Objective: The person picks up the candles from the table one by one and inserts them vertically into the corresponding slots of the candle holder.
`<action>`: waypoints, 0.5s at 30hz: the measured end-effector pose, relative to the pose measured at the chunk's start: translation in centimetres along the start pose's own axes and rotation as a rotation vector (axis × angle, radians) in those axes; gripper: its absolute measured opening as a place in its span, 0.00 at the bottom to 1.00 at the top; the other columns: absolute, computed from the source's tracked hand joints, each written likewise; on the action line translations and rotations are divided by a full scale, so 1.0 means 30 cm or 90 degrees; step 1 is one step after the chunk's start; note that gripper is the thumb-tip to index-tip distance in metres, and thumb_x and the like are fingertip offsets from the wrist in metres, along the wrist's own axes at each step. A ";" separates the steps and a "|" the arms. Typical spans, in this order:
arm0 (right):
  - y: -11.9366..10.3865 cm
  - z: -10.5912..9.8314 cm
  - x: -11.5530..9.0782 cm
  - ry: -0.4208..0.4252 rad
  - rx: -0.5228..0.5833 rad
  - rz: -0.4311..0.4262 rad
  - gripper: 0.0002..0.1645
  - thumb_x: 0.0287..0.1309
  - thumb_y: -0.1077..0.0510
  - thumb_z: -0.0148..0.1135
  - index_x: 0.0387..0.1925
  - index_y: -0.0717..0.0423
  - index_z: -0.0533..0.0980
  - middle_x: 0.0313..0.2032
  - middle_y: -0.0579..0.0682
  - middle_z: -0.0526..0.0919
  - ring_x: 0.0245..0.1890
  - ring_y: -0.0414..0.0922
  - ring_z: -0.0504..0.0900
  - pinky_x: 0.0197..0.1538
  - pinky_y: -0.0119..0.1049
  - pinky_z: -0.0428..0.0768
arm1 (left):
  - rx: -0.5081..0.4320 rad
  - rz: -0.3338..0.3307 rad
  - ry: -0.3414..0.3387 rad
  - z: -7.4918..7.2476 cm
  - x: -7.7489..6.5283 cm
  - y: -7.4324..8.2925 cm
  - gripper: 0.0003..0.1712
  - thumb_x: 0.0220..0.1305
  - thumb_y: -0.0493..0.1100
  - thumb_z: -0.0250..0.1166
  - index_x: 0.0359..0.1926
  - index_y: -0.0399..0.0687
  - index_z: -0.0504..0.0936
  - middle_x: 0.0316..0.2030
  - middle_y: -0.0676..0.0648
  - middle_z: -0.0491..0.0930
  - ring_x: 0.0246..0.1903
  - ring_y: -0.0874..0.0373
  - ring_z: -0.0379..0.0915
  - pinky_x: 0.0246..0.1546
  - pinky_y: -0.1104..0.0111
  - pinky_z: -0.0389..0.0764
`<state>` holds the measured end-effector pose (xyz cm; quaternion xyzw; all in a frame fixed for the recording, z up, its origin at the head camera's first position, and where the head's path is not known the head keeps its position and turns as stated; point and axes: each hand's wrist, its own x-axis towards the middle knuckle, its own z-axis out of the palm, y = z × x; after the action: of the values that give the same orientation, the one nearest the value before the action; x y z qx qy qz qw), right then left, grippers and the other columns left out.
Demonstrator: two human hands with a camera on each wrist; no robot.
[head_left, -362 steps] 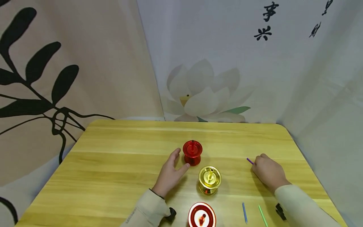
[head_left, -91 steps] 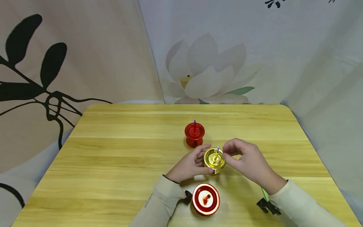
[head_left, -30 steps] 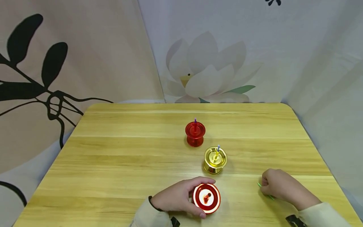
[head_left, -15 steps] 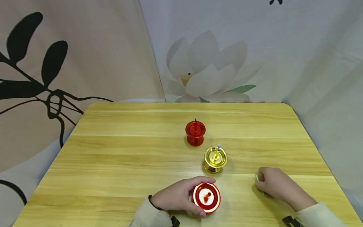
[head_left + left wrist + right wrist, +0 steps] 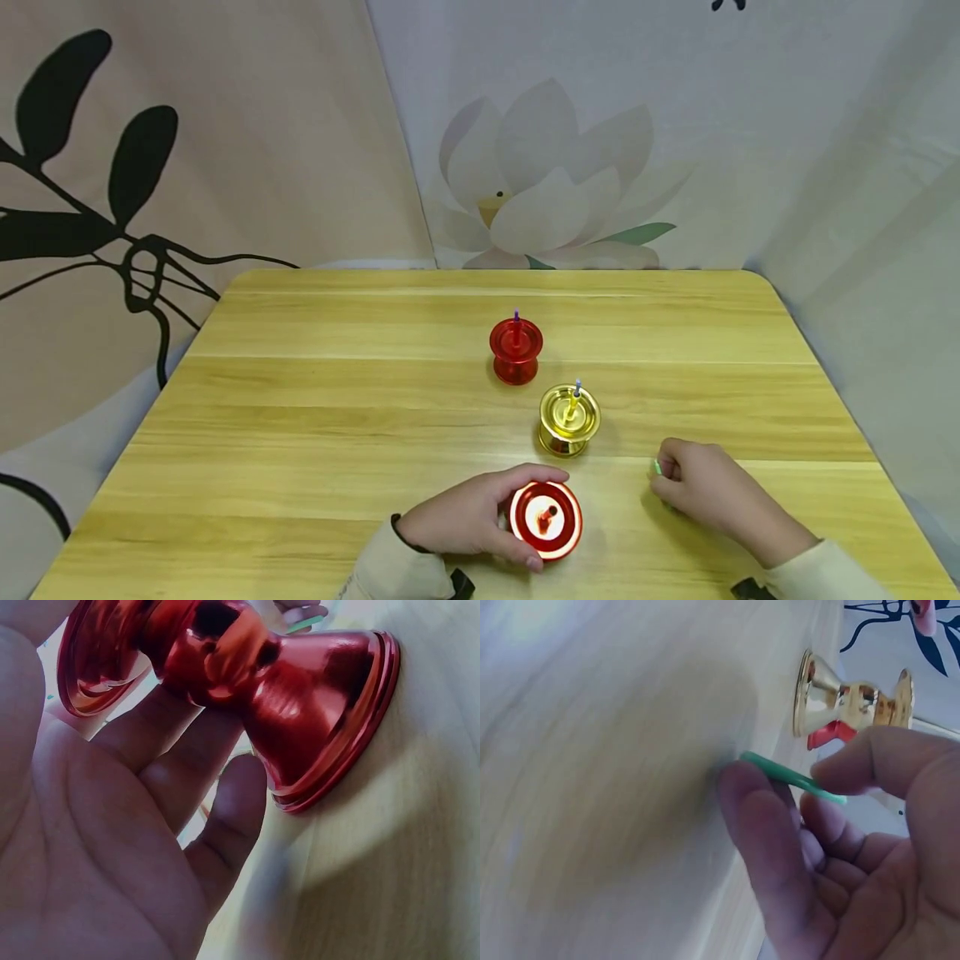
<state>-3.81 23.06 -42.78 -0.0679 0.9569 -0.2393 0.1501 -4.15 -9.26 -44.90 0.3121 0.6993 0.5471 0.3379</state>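
Note:
My left hand point(image 5: 468, 512) curls round the near red candle holder point(image 5: 546, 521), thumb and fingers at its sides. The left wrist view shows its shiny waisted stem point(image 5: 225, 652) and flared base standing on the table. Between thumb and fingertips, my right hand point(image 5: 708, 487) pinches a thin green candle point(image 5: 787, 774) just above the tabletop, right of the holders. A gold candle holder point(image 5: 570, 425) carries a thin blue candle point(image 5: 577, 386) upright. Behind it, another red candle holder point(image 5: 516, 354) has a purple candle point(image 5: 516, 314) in its peg.
The pale wooden table point(image 5: 300, 467) stretches under everything, its back edge meeting the printed cloth point(image 5: 300, 150). The gold holder stands close beyond the near red one. A second cloth point(image 5: 885, 250) hangs along the right side.
Purple and blue candles went into the far red and gold holders. My left hand shifted to the near red holder. My right hand picked up the green candle and moved left with it.

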 end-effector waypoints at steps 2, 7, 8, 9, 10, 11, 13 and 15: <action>-0.012 0.002 -0.002 0.008 0.006 -0.013 0.10 0.54 0.60 0.63 0.25 0.49 0.70 0.16 0.41 0.67 0.15 0.36 0.62 0.19 0.29 0.61 | -0.012 -0.004 -0.003 0.000 0.000 0.000 0.49 0.53 0.44 0.80 0.73 0.63 0.65 0.59 0.60 0.76 0.58 0.65 0.72 0.60 0.71 0.72; -0.039 0.009 -0.007 0.042 0.019 -0.050 0.10 0.53 0.62 0.63 0.25 0.48 0.70 0.16 0.39 0.65 0.15 0.34 0.59 0.20 0.28 0.60 | -0.029 -0.008 -0.002 0.001 -0.002 0.004 0.49 0.54 0.43 0.79 0.73 0.62 0.65 0.60 0.60 0.75 0.58 0.65 0.72 0.60 0.71 0.72; -0.044 0.011 -0.007 0.049 0.020 -0.058 0.10 0.52 0.62 0.64 0.25 0.47 0.70 0.16 0.39 0.65 0.15 0.33 0.59 0.20 0.28 0.61 | -0.033 -0.009 -0.002 0.002 -0.003 0.005 0.49 0.54 0.43 0.79 0.73 0.62 0.65 0.60 0.60 0.75 0.58 0.65 0.72 0.60 0.71 0.72; -0.048 0.014 -0.007 0.057 0.024 -0.065 0.11 0.52 0.62 0.64 0.25 0.47 0.70 0.16 0.38 0.65 0.15 0.33 0.59 0.20 0.28 0.61 | -0.038 -0.010 -0.003 0.003 -0.003 0.005 0.48 0.54 0.42 0.79 0.73 0.62 0.65 0.60 0.60 0.75 0.58 0.65 0.73 0.60 0.71 0.72; -0.052 0.016 -0.008 0.064 0.027 -0.072 0.11 0.52 0.62 0.64 0.25 0.47 0.70 0.16 0.38 0.65 0.16 0.33 0.60 0.20 0.28 0.61 | -0.047 -0.011 -0.005 0.004 -0.003 0.005 0.48 0.54 0.42 0.79 0.73 0.62 0.65 0.60 0.59 0.75 0.58 0.64 0.73 0.60 0.71 0.73; -0.055 0.019 -0.008 0.071 0.030 -0.079 0.11 0.51 0.62 0.64 0.25 0.47 0.70 0.16 0.37 0.65 0.16 0.32 0.60 0.21 0.28 0.62 | -0.054 -0.011 -0.007 0.005 -0.003 0.005 0.48 0.55 0.41 0.78 0.73 0.62 0.65 0.60 0.59 0.75 0.57 0.64 0.73 0.60 0.71 0.73; -0.061 0.023 -0.011 0.080 0.041 -0.093 0.11 0.50 0.63 0.64 0.25 0.47 0.70 0.16 0.37 0.65 0.16 0.32 0.60 0.21 0.28 0.63 | -0.065 -0.013 -0.012 0.007 -0.003 0.004 0.48 0.55 0.41 0.78 0.73 0.62 0.64 0.59 0.59 0.75 0.56 0.63 0.75 0.59 0.71 0.74; -0.070 0.026 -0.014 0.087 0.056 -0.107 0.11 0.50 0.63 0.64 0.26 0.47 0.71 0.17 0.36 0.66 0.17 0.31 0.61 0.21 0.28 0.64 | -0.065 -0.012 -0.016 0.008 -0.003 0.004 0.47 0.56 0.41 0.77 0.73 0.62 0.64 0.59 0.58 0.75 0.55 0.63 0.76 0.58 0.71 0.75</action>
<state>-3.04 20.97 -42.34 -0.1248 0.9445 -0.2966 0.0670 -3.90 -9.17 -44.83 0.2949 0.6692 0.5749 0.3671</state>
